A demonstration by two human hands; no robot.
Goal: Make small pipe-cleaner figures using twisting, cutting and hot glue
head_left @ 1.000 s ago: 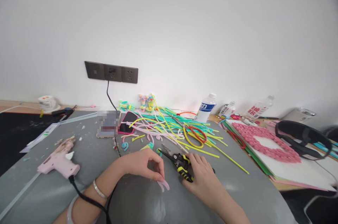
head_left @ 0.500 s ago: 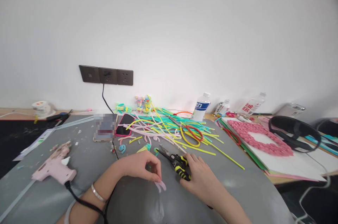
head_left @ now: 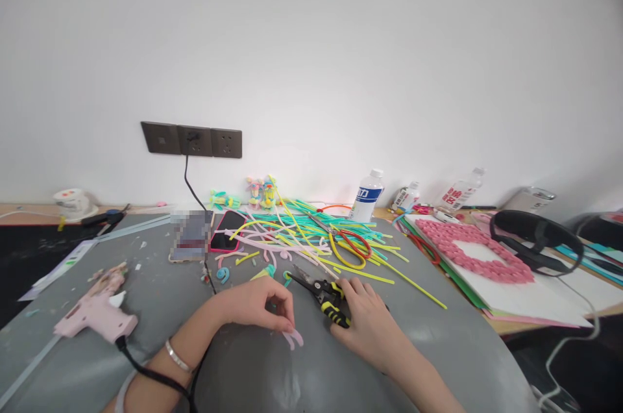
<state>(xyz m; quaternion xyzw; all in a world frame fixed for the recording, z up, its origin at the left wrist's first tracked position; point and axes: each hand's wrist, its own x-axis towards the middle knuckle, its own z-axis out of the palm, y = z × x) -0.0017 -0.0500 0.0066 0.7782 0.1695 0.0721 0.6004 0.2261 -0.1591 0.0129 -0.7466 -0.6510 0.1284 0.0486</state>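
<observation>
My left hand [head_left: 260, 306] rests on the grey mat [head_left: 253, 367] with its fingertips pinched on a short curved pink pipe-cleaner piece [head_left: 293, 337]. My right hand [head_left: 366, 322] lies just to the right, its fingers wrapped round the yellow-and-black handles of small pliers [head_left: 321, 296], whose dark jaws point up and left toward a small teal curl. A silver bangle sits on my left wrist.
A heap of yellow, teal and pink pipe cleaners [head_left: 311, 234] with red-handled scissors [head_left: 350, 241] lies behind the hands. Pink glue gun [head_left: 95, 312] with black cord at left, phone [head_left: 224, 239], bottles [head_left: 366, 195] by the wall, pink heart board [head_left: 474, 257] and black headset [head_left: 535, 237] at right.
The view has shifted slightly, so everything sits a little lower and further left. Both hands keep the same hold on the pink piece and the pliers.
</observation>
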